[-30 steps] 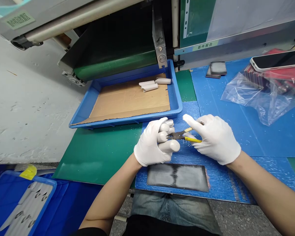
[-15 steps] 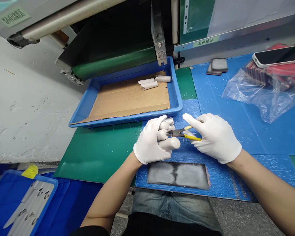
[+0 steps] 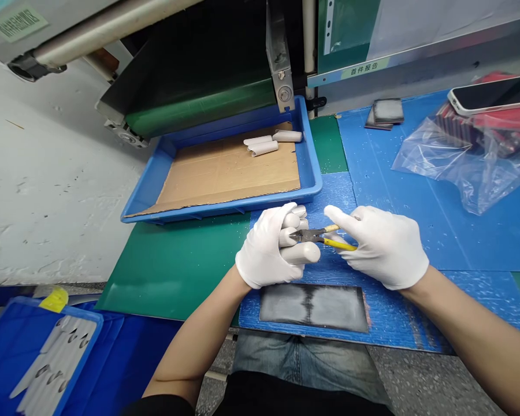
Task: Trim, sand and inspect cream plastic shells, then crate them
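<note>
Both hands wear white gloves and meet over a blue corrugated mat (image 3: pixel 372 323). My left hand (image 3: pixel 271 248) is closed round several pale tube-shaped pieces (image 3: pixel 301 253), whose rounded ends stick out to the right. My right hand (image 3: pixel 383 245) grips small yellow-handled pliers (image 3: pixel 325 237), index finger stretched along them. The dark jaws touch one of the pieces held in my left hand.
A blue tray (image 3: pixel 312 173) lined with cardboard holds three more pale pieces (image 3: pixel 268 143) under a green conveyor belt (image 3: pixel 199 112). A dark worn patch (image 3: pixel 314 307) marks the mat. A clear bag (image 3: pixel 463 159), a phone (image 3: pixel 494 95) and grey pads (image 3: pixel 383 112) lie right. A blue bin (image 3: pixel 8 335) of parts sits lower left.
Hardly anything: both hands hold their pose, with the pliers' jaws staying at the piece; the view shifted slightly.
</note>
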Tool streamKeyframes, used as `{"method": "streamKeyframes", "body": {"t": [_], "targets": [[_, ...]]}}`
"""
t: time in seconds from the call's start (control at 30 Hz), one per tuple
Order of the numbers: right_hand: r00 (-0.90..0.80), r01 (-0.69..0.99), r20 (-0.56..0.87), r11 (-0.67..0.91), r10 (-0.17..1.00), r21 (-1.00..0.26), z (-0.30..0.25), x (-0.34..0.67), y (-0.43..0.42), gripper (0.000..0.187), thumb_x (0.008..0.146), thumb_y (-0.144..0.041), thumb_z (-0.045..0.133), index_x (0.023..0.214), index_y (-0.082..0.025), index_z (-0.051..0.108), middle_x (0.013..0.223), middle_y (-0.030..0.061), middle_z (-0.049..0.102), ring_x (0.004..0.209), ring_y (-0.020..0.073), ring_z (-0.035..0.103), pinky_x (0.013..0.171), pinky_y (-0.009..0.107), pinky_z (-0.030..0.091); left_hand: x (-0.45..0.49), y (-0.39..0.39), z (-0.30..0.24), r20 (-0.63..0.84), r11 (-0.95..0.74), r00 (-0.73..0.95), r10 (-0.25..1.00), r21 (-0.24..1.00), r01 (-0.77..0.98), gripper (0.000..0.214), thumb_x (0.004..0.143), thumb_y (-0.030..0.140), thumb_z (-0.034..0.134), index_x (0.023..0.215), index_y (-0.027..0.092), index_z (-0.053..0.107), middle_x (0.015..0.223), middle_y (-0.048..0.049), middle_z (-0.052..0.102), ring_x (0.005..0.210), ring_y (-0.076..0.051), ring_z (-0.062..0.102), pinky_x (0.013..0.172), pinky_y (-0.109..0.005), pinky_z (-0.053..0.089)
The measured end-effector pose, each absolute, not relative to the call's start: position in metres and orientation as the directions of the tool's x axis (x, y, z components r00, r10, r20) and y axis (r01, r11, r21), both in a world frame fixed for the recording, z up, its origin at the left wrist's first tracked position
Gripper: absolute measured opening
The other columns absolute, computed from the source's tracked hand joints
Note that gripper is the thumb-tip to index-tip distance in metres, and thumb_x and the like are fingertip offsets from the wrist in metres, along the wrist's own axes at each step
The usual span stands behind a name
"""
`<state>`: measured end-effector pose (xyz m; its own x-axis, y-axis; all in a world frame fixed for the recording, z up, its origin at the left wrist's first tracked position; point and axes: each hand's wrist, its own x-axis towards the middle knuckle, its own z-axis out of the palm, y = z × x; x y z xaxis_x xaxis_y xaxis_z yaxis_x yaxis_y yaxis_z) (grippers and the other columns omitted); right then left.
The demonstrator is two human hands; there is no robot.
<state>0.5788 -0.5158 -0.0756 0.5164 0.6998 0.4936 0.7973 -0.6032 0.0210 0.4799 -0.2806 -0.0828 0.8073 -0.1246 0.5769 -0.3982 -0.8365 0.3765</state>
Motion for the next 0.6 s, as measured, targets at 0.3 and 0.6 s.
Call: {"method": "streamKeyframes", "body": {"t": [0.3,0.6], "targets": [[0.585,0.778,0.534,-0.608,0.61,-0.158,-0.078,0.588,-0.516,0.045,0.099,-0.04,0.06,0.142,-0.027,0.065,0.084,0.0016,0.071,0.07,0.0167,0.06,0.06,0.028,0.033,0.478,-0.28,-0.074,0.617,-0.837,0.779,-0.116,0.361,-0.411,0.086,0.073,0.024,0.069,0.152,0.016,0.039,0.124,-0.0143,0.067,0.114,-0.03,0.067,0.098,-0.048,0.058],[0.5,0.843,0.532,-0.524,0.683,-0.119,-0.078,0.599,-0.521,0.052,0.101,-0.04,0.053,0.149,-0.023,0.059,0.099,0.0091,0.074,0.082,0.0254,0.062,0.071,0.037,0.041,0.477,-0.269,-0.072,0.568,-0.886,0.823,-0.009,0.378,-0.27,0.087,0.072,0.033,0.074,0.151,0.018,0.042,0.123,-0.0134,0.064,0.11,-0.028,0.066,0.096,-0.048,0.058]]}}
